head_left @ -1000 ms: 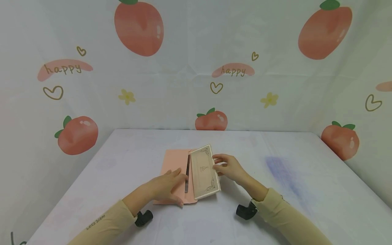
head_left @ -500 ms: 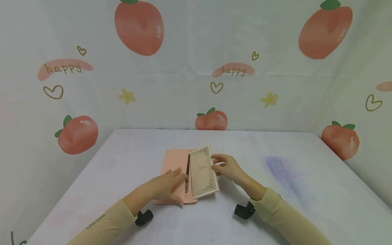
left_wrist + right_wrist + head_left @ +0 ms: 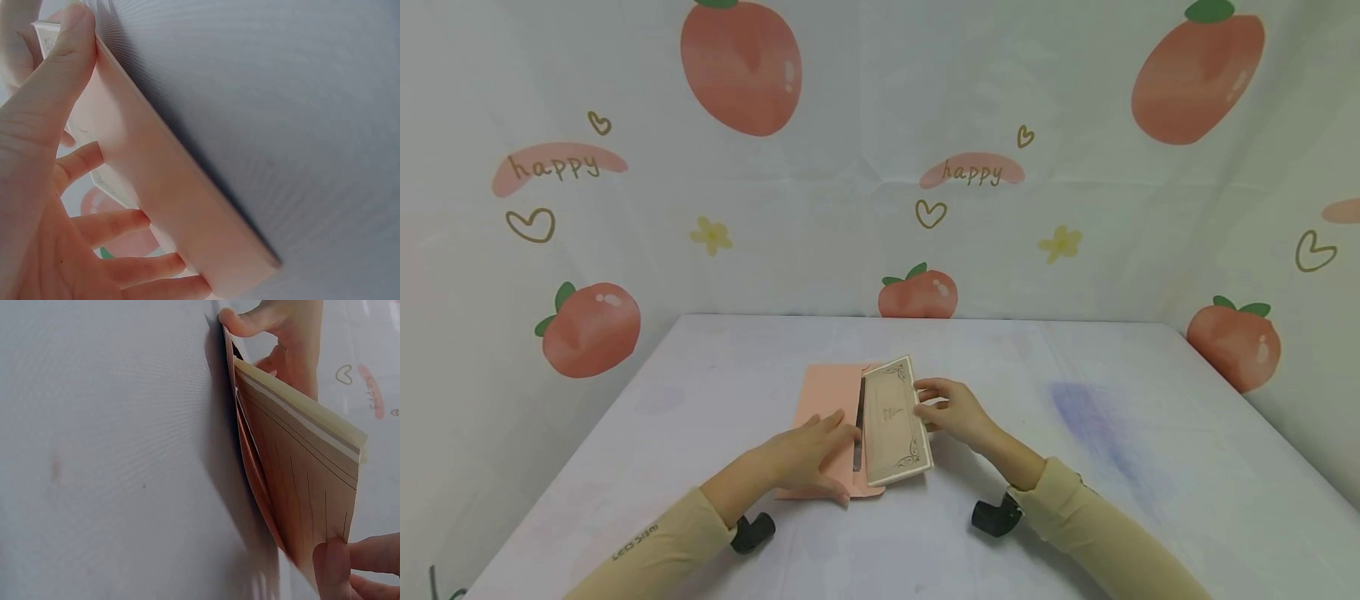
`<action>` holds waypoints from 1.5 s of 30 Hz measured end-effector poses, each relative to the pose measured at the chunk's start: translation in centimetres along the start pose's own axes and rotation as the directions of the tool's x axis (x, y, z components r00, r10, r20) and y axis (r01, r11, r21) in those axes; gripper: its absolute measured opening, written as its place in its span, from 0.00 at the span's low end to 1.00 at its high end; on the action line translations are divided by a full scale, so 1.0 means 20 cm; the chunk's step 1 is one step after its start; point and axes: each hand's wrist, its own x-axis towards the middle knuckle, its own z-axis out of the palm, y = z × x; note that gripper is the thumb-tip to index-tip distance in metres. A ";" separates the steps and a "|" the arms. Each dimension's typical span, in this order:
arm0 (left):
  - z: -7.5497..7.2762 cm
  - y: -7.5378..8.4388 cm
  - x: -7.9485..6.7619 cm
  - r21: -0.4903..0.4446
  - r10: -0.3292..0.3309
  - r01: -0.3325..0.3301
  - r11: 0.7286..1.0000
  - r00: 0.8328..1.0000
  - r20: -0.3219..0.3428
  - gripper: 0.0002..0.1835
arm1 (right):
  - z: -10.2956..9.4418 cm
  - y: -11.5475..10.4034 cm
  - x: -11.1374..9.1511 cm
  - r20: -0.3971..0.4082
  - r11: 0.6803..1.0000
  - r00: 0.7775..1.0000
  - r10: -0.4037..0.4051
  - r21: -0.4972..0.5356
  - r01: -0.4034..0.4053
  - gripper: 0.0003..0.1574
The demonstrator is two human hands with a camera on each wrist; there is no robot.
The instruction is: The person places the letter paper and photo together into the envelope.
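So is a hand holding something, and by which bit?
The right hand pinches the cream card by the long edge farthest from the pink envelope. The left hand rests on the envelope.

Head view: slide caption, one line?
Left hand rests on a pink envelope while the right hand holds a tilted cream card beside the envelope's slit.

Beige L sleeve (w/ dk lettering), beige R sleeve; 2 blk wrist devices.

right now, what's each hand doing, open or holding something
Left hand: open, resting on the pink envelope.
Right hand: closed, pinching the cream card.
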 end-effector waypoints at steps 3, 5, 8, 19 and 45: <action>0.00 0.00 0.00 -0.005 -0.001 0.001 1.000 1.000 -0.002 0.43 | 0.01 0.00 0.00 0.001 1.000 1.000 -0.002 0.008 0.002 0.28; 0.00 0.00 0.00 -0.009 -0.002 0.002 1.000 1.000 -0.002 0.42 | 0.01 0.00 0.00 0.003 1.000 1.000 -0.006 0.014 0.006 0.28; -0.01 0.01 -0.01 -0.015 -0.011 0.011 1.000 1.000 0.002 0.42 | 0.01 0.00 0.00 0.003 1.000 1.000 -0.005 0.025 0.005 0.27; -0.01 0.01 -0.01 -0.015 -0.028 0.028 0.999 1.000 0.008 0.43 | 0.03 0.01 -0.01 0.026 0.999 0.999 -0.032 0.028 0.031 0.27; 0.00 0.01 0.00 -0.005 -0.047 0.047 0.999 0.999 0.020 0.45 | 0.09 -0.01 -0.03 0.059 0.998 0.997 -0.045 0.040 0.043 0.34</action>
